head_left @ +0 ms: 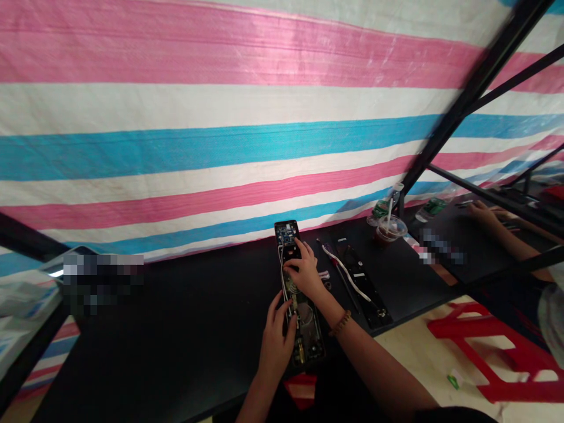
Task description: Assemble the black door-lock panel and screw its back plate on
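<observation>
A long black device housing [318, 346] lies opened on the table, its inner side up. It has a blue circuit board [287, 232] at its far end and white wires [282, 264] along its left side. My left hand [277, 335] holds the housing's near left edge, fingers curved and thumb over the inside. My right hand [306, 273] reaches over the middle, fingers bent down close to the wires; what its fingertips hold is hidden. Right of the housing lie a dark thin tool [348, 288] and a black panel [363, 282] with a white cable [348, 270].
A plastic cup with a straw [391, 229] and a bottle [378, 211] stand at the back right. Another person's arm [506, 232] rests at the neighbouring table. A red stool [497, 346] stands on the floor. A black metal frame post [449, 123] rises at right; striped sheeting [220, 153] hangs behind.
</observation>
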Demonstrator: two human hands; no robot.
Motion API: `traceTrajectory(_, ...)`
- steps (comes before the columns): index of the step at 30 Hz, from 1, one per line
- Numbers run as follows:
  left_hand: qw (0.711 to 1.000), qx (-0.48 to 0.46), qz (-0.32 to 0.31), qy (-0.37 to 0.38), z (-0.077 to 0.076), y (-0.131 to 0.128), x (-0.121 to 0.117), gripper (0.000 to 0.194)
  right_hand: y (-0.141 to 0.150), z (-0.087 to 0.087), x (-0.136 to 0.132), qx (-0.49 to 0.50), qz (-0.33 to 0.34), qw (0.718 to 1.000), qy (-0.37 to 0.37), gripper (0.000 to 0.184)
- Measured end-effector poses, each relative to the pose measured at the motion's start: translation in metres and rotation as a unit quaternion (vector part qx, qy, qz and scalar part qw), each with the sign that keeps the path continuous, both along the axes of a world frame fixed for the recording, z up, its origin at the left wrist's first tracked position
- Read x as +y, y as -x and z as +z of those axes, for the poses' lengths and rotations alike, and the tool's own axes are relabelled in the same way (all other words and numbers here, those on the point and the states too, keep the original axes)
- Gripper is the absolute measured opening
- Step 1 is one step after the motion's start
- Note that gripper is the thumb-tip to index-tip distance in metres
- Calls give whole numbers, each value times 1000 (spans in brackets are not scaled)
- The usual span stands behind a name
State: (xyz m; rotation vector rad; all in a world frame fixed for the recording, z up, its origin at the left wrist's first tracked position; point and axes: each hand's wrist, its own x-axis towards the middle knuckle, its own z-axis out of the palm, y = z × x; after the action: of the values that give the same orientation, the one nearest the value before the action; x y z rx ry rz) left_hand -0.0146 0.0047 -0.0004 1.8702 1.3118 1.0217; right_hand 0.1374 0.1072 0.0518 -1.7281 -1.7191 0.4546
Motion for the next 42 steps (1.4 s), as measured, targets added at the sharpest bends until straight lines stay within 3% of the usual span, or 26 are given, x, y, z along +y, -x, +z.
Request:
traceTrajectory(10, 1000, -6, 5, -5, -1, -2, 1, 37, 0, 6, -5, -75, 42, 996, -22, 15)
traceTrajectory(17, 1000, 1, 0, 7, -7, -2, 0, 43, 8, 10, -7, -92, 18, 995, -35, 14)
traceTrajectory(26, 1000, -1, -8, 8, -3, 0, 0, 42, -6, 7, 6, -23, 29, 999, 12, 15)
traceTrajectory(42, 1000, -4, -11, 20, -3, -2, 0, 43, 10, 17, -10, -121, 22, 992, -20, 13)
